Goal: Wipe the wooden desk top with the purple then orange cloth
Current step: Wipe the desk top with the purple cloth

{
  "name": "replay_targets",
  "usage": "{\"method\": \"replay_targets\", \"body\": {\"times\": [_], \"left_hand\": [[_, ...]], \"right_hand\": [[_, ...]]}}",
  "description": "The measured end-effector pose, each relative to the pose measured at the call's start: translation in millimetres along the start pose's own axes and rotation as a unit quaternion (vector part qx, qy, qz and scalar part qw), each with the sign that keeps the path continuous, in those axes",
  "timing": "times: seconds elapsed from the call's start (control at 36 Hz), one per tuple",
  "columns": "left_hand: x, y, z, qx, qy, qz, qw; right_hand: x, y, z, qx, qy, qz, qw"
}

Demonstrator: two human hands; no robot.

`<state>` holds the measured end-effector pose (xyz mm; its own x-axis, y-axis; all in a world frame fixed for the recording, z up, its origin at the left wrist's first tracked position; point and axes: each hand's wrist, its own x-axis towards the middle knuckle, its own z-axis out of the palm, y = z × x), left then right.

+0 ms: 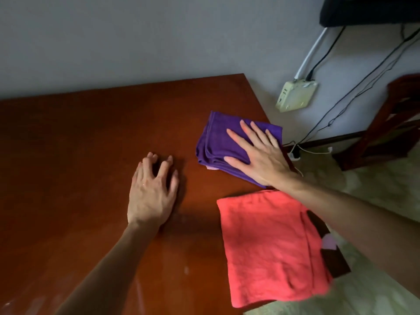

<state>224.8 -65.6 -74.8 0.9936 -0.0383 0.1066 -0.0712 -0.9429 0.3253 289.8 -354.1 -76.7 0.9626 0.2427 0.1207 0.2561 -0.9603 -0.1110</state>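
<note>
Purple cloth (214, 142), one, folded, near the desk's (79, 137) right edge: right hand (261, 155) flat on it, fingers (236, 138) spread. Left hand (151, 192), palm down on bare wood, fingers arched, apart. Orange cloth (270, 246), one, nearer, overhanging the edge.

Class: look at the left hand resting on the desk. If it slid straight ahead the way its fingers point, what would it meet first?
Probably nothing on the desk: the left hand points at bare wood, then the far edge and wall. The purple cloth lies off to its right.
</note>
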Motion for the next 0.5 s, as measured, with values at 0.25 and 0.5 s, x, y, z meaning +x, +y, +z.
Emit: {"method": "replay_targets", "body": {"times": [0.25,0.5], "left_hand": [[1,-3,-9,-0.039,0.012,-0.06,0.997],[9,-75,-33,-0.068,0.022,-0.102,0.992]], "right_hand": [[47,16,-3,0.011,-0.025,-0.025,0.999],[182,17,4,0.011,-0.051,0.001,0.999]]}}
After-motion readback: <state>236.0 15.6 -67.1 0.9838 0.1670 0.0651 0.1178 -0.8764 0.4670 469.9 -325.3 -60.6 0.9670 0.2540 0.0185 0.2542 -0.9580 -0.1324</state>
